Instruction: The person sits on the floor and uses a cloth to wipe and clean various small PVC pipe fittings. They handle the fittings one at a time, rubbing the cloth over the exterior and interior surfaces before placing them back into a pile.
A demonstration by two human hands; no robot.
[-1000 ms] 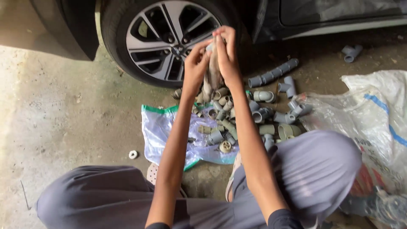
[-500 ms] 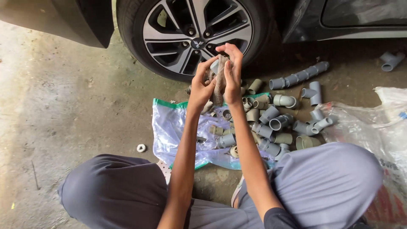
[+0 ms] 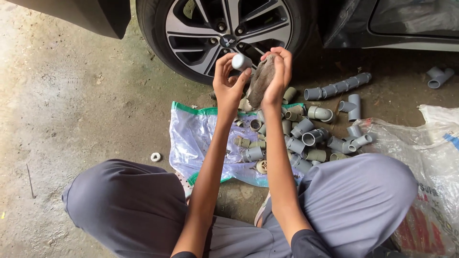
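Pipe fitting, a short grey plastic piece, is sitting raised in front of the car wheel, pinched at the fingertips of the left hand.

Going left to right: one small white ring is lying alone on the concrete floor. Next, one clear plastic bag with a green edge is lying flat under part of the heap. The left hand is closing its fingers round the fitting, palm part open. Just beside it, the right hand is curling fully round a brownish, dirty piece, possibly a rag or a soiled fitting; which one cannot be told.

Below the hands, a heap of grey fittings is spreading across bag and floor; roughly two dozen are showing, the overlap preventing an exact count. One joined run of fittings is lying behind it, and one separate elbow far right. One white sack is resting beside the right knee.

Judgement: cleaning or sorting of a single fitting appears to be in hand. The next move is calling for a steady pinch on the fitting while both hands are meeting.
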